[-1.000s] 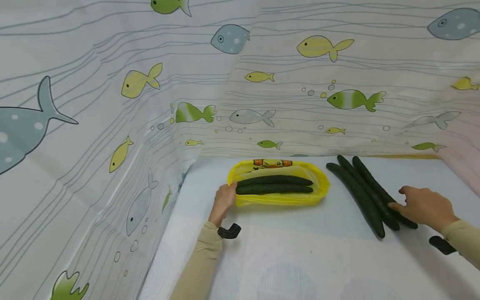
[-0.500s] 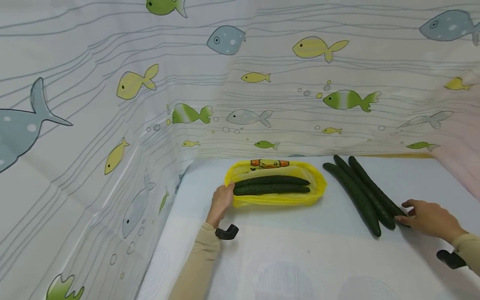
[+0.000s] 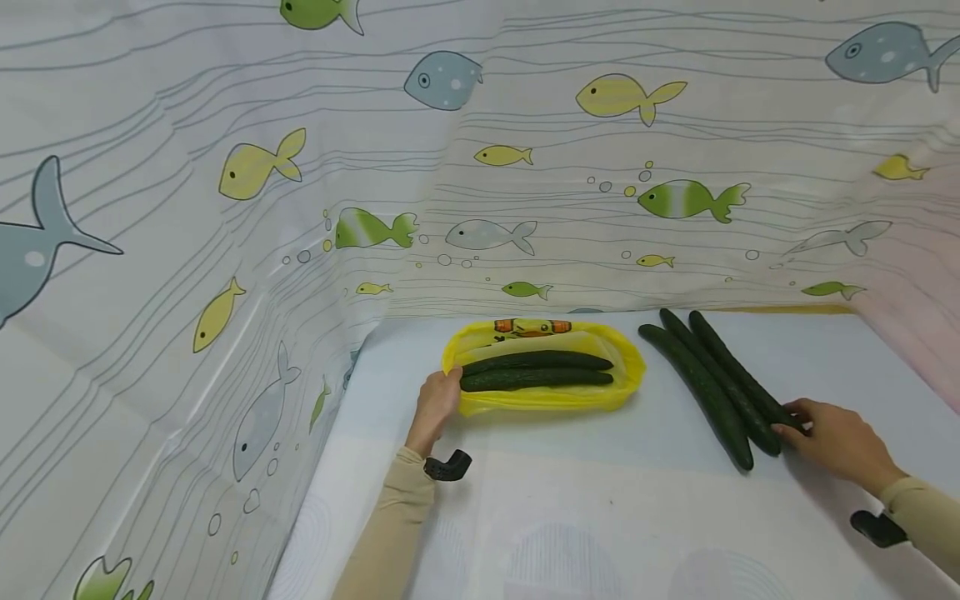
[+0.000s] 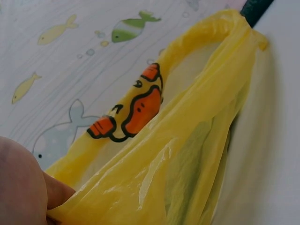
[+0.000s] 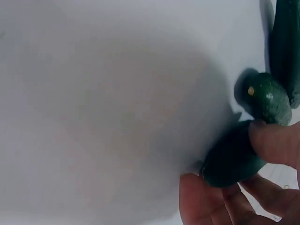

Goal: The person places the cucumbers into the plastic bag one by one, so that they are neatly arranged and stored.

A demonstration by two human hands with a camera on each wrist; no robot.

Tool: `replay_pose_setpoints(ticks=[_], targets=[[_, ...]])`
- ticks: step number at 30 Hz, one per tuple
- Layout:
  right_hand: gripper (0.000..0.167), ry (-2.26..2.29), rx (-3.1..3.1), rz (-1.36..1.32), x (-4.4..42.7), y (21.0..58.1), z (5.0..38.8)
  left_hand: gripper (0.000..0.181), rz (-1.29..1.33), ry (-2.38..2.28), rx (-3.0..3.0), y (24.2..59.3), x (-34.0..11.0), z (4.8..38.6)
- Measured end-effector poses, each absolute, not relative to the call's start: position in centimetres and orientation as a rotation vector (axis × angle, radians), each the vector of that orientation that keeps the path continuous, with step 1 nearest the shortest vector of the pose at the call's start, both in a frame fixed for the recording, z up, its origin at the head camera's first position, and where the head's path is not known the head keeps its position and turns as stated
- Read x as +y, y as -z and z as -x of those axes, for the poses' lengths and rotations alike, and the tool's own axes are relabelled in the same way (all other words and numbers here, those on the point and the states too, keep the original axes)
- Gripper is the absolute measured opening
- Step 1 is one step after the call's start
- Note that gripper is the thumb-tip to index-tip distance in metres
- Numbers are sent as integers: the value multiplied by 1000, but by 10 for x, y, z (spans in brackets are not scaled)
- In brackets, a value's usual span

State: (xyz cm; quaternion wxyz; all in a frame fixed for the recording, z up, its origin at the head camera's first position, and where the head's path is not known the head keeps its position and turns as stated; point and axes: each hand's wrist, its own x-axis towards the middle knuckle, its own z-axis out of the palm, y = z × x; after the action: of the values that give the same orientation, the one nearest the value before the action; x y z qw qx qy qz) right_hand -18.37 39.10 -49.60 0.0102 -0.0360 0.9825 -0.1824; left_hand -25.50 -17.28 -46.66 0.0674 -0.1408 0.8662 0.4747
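Observation:
My left hand (image 3: 437, 406) pinches the left rim of a yellow plastic bag (image 3: 551, 400), which lies with its mouth spread wide. Two dark green cucumbers (image 3: 537, 370) lie side by side inside it. In the left wrist view the bag (image 4: 140, 178) shows an orange and black cartoon print, and part of my thumb (image 4: 21, 180) is at its edge. To the right, my right hand (image 3: 842, 442) grips the near end of the rightmost cucumber (image 3: 738, 371). The right wrist view has thumb and fingers around that cucumber (image 5: 232, 157). Beside it lie two more cucumbers (image 3: 701, 398).
All of this is on a white table (image 3: 570, 508) with faint arch patterns. Behind and to the left rises a fish-printed sheet (image 3: 555, 192). A black wrist mount (image 3: 448, 466) is on the left wrist, another mount (image 3: 877, 528) on the right.
My right hand has moved from over the cucumbers to the near end of the rightmost one and now grips it. The left hand keeps its hold on the bag. The view has shifted slightly right.

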Motion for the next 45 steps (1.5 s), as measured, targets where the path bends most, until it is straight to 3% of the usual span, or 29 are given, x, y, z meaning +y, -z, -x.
replay_pose_setpoints(ticks=[20, 45], targets=[[47, 652, 3166, -71, 387, 511, 178, 43, 429, -1442, 2604, 468, -176, 253], [33, 690, 3414, -362, 392, 471, 178, 45, 417, -1465, 2609, 468, -174, 256]])
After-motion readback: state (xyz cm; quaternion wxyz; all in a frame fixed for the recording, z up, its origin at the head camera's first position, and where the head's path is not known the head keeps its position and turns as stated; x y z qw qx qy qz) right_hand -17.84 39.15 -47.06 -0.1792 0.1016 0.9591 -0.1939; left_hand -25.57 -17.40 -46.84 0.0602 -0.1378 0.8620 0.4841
